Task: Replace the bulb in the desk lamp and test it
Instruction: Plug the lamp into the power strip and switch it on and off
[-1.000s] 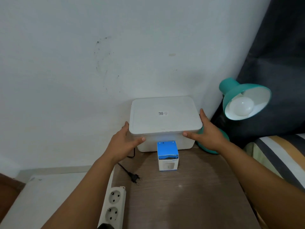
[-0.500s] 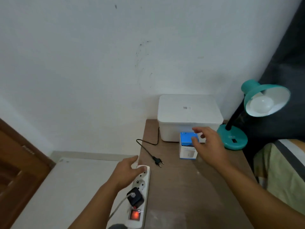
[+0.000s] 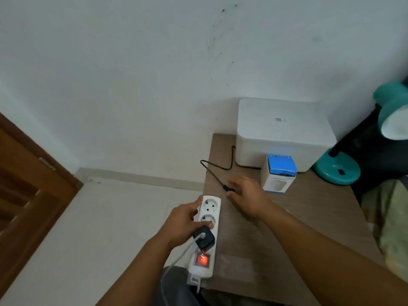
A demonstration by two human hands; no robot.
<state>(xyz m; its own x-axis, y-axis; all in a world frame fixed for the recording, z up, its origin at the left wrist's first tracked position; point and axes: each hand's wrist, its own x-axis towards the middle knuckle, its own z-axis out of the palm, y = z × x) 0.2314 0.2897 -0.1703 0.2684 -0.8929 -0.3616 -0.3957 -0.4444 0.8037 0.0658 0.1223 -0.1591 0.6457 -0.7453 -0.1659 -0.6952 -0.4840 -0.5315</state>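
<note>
Head view: in front of you the white wall (image 3: pixel 132 74) fills the upper picture, with a brown wooden door (image 3: pixel 24 195) at the left edge and pale floor (image 3: pixel 99 228) below it. Your brown tabletop (image 3: pixel 298 228) stands against the wall on the right. At its back sits a white lidded box (image 3: pixel 282 129), touching the wall. Just right of the box is the teal desk lamp (image 3: pixel 337 168), its round base on the tabletop and its shade cut off by the right edge of the picture, so the bulb inside shows only as a pale patch. In front of the box, touching it or nearly so, stands a small blue-and-white bulb carton (image 3: pixel 278 173), upright. A white power strip (image 3: pixel 206 235) lies along the left edge of the tabletop, its red switch (image 3: pixel 201 259) lit and a black adapter (image 3: pixel 204 237) with a grey cable plugged in near that switch. Your left hand (image 3: pixel 185 224) grips the strip from its left side, thumb lying across the middle socket. The lamp's black cord (image 3: pixel 217 171) runs from beside the box to its plug (image 3: pixel 228 188). Your right hand (image 3: pixel 247 197) is at the plug, fingers curled toward it; motion blur hides whether they pinch it.
</note>
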